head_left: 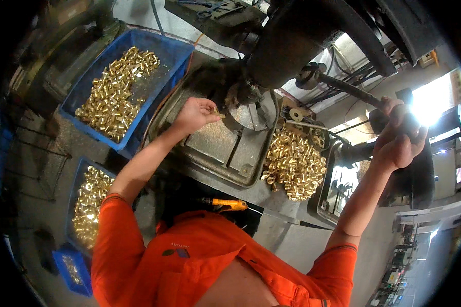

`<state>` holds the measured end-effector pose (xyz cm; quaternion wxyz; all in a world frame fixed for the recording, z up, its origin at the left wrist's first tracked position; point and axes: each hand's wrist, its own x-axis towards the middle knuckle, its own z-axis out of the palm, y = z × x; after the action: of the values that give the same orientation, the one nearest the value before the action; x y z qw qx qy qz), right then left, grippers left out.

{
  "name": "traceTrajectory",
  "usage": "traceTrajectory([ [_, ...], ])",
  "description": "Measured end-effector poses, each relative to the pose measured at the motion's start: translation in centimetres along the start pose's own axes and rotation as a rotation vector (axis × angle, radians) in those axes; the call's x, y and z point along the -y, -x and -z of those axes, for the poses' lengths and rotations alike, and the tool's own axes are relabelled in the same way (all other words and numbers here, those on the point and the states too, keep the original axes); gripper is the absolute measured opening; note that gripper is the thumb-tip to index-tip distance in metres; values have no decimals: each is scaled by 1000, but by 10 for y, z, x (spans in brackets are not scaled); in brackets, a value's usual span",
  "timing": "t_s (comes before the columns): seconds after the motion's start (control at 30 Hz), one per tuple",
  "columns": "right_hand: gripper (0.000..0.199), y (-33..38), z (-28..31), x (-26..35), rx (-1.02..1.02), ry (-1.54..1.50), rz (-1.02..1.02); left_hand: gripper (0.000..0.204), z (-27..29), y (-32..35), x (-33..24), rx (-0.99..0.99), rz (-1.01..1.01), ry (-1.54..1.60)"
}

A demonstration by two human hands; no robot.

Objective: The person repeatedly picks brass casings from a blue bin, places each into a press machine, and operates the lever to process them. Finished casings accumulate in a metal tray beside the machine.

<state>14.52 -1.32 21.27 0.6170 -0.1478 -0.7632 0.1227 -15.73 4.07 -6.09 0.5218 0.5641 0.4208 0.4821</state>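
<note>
Overhead at the drill press: 1 hand at the chuck, 1 on the lever

Below both hands lies a grey cast-metal machine table (225,153), worn and oily, with a slot running down its middle. Behind it stands the dark column and head of the machine, and past the right hand the room opens into a workshop with a bright glaring window and cluttered benches far off.

The left hand (195,114) reaches forward over the table, fingers drawn together and pinching a small brass fitting (216,111) at their tips. That piece sits just beside the round chuck (251,105), which lies directly to the right of the fingertips; whether the fitting touches the chuck cannot be told.

The right hand (397,135) is raised well apart from the left, curled tightly around the dark lever handle (343,84) that runs back toward the machine head.

Between the 2 hands, nearer the person, a heap of loose brass fittings (294,161) lies on the table's edge. Left of the left hand sits a blue crate (176,51) with more brass parts, and a 2nd blue crate (79,174) lies below the left forearm. An orange-handled tool (229,204) rests close to the person's chest.
</note>
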Motion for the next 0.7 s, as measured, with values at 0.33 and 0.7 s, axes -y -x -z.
traceTrajectory([
  [0.33,16,-8,3,-4,51,0,-27,24,-5,-10,-3,-20,99,267],
  [0.7,17,-8,5,-3,27,6,-35,21,-46,-24,22,-292,112,353],
])
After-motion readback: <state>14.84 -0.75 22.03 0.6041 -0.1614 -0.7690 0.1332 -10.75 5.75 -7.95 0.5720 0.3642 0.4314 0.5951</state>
